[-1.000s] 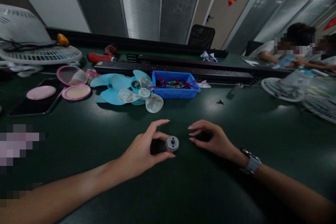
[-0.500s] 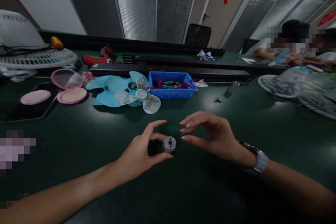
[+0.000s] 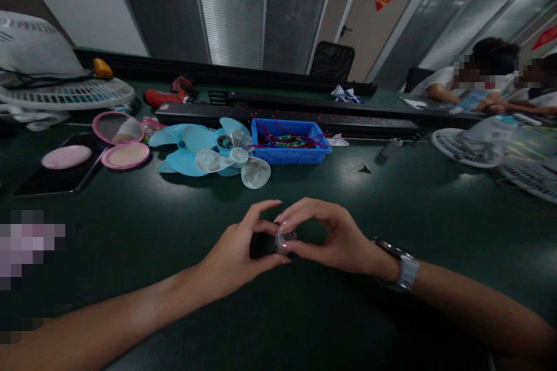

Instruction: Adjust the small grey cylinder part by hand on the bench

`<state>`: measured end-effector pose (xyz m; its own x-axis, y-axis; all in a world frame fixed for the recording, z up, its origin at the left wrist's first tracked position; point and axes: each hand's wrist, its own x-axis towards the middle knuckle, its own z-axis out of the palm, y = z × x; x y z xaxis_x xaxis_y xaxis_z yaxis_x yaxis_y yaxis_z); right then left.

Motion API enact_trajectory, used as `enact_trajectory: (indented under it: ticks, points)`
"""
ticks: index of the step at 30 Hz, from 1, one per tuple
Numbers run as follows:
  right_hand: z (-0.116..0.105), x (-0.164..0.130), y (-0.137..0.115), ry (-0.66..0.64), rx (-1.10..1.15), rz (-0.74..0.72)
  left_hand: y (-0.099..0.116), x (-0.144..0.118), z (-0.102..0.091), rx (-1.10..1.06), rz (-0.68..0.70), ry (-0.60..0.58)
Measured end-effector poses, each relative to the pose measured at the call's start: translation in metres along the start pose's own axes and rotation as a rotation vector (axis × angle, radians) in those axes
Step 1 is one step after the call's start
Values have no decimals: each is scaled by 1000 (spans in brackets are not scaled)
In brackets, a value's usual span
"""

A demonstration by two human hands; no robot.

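A small grey metal cylinder (image 3: 281, 241) stands in front of me, partly hidden by fingers; it looks like a small motor. My left hand (image 3: 237, 246) curls around it from the left, thumb and a finger at its sides, index finger raised. From the right, my right hand (image 3: 333, 235) has its thumb and fingertips closed at the cylinder's top. A watch (image 3: 402, 264) with a light strap is on my right wrist.
Behind my hands lie pale blue fan blades (image 3: 195, 148) and a blue bin (image 3: 289, 153) of wires and circuit boards. Another cylinder (image 3: 391, 148) and a small dark piece (image 3: 364, 168) lie right. A pink compact (image 3: 126, 155) lies left; people sit far right.
My right hand has moved left, and its fingertips have closed on the top of the cylinder. My left hand stays around the cylinder. The view has shifted slightly.
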<state>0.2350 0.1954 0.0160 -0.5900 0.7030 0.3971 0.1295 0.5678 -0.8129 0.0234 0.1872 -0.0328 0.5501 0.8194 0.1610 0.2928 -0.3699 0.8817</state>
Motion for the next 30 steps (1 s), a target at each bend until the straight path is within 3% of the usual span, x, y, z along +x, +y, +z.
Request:
enact_trajectory:
  ticks: [9,18,24,30]
  points:
    - [-4,-12,4,-20,-199,126,1,0,1,-65,-12,-17]
    - [-2,-7,5,2,-144,193,0,0,1,-53,-17,-21]
    - [-28,-18,4,60,-227,181,3,1,0,-35,-36,-22]
    - [-54,-52,40,-19,-472,286,5,1,-1,-29,-54,-18]
